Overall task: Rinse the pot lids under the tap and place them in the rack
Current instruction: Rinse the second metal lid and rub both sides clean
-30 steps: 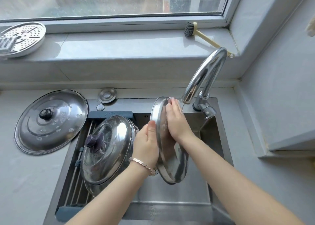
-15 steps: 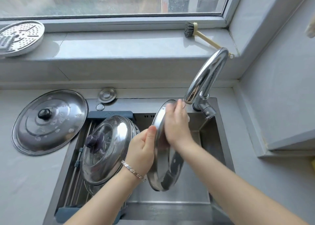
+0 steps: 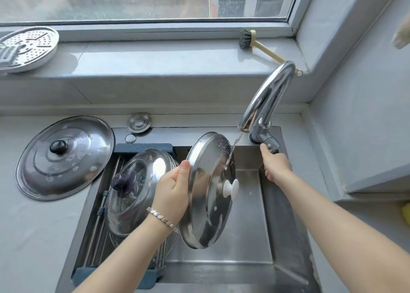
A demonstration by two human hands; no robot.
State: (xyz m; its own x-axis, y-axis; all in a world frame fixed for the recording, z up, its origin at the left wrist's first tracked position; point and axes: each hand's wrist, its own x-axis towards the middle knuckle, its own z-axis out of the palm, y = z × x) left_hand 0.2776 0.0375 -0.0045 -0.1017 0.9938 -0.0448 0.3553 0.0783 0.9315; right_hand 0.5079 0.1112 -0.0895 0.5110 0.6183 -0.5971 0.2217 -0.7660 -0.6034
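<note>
Over sink [image 3: 244, 246], left hand [image 3: 172, 192] grips white-knobbed pot lid [image 3: 206, 204] by rim, held on edge; thin stream from tap [image 3: 266, 97] strikes its top. Right hand [image 3: 275, 165] curls fingers [image 3: 265, 150] round tap lever [image 3: 269, 142]. Dark-knobbed lid [image 3: 142, 181] leans in rack [image 3: 142, 147].

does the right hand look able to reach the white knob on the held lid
Probably yes: the white knob faces the right hand, with only the water stream between; that hand grips the tap handle.
</note>
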